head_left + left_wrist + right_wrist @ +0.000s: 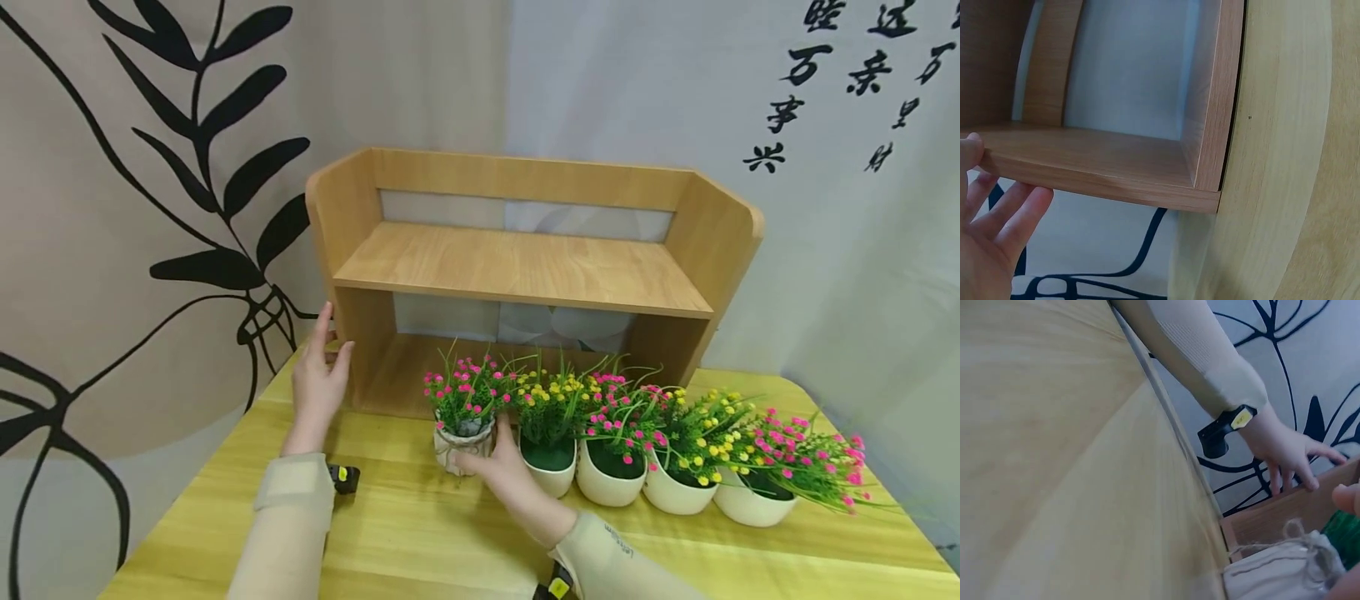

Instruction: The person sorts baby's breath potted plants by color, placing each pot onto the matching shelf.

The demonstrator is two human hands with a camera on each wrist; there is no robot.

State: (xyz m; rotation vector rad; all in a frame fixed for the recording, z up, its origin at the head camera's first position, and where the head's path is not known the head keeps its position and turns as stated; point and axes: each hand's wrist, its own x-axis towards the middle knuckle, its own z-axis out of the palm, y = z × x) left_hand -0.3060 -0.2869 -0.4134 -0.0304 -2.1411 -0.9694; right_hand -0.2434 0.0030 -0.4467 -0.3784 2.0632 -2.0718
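Observation:
A small potted plant (467, 400) with pink flowers stands before the wooden shelf, its pot wrapped in pale cloth (1282, 572) with a twine bow. My right hand (517, 483) grips this pot from the right, thumb across its front; the other fingers are largely hidden behind it. At the shelf's (525, 267) left side panel, my left hand (318, 387) holds the front edge, thumb on the edge and fingers along the outer face. The left wrist view shows its fingers (1025, 215) against that panel (1097, 178).
Several white pots with yellow or pink flowers (678, 487) stand in a row right of the wrapped pot, in front of the shelf. The wooden table (420, 550) ends close to the left arm. A patterned curtain (420, 75) hangs behind.

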